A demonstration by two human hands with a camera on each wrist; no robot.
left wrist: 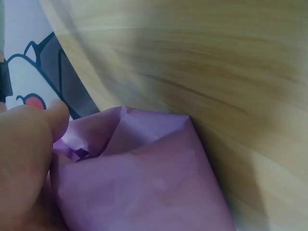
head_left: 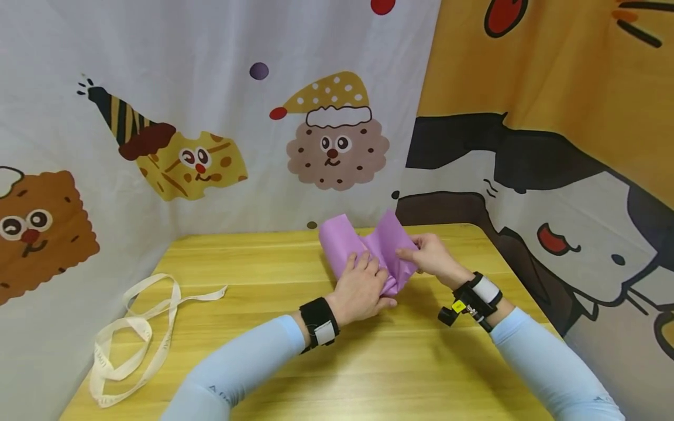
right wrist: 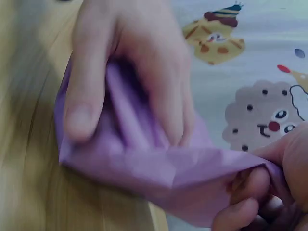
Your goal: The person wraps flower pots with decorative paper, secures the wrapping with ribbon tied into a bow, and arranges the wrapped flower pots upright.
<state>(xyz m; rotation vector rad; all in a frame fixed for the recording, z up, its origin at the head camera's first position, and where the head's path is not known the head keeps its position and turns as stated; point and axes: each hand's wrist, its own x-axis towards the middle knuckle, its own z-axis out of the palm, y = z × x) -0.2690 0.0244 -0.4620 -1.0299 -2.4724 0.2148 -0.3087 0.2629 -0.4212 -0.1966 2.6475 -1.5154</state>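
A bundle in purple wrapping paper (head_left: 336, 241) lies toward the back of the wooden table, its right end loose and flared. My left hand (head_left: 360, 292) rests on that end from the near side, fingers stretched over the folds. In the right wrist view the thumb and fingers of the left hand (left wrist: 24, 159) press the paper inward on either side of a crease. My right hand (head_left: 434, 257) pinches the raised edge of the paper between thumb and fingers, pulled out to the right. The left wrist view has the folded paper end (left wrist: 144, 178) close up; whatever the paper wraps is hidden.
A loosely looped cream ribbon (head_left: 205, 296) with printed letters lies on the left of the table (head_left: 326, 392). Cartoon-printed curtains (head_left: 221, 35) hang behind the table and along its sides. The table's back edge runs close behind the bundle.
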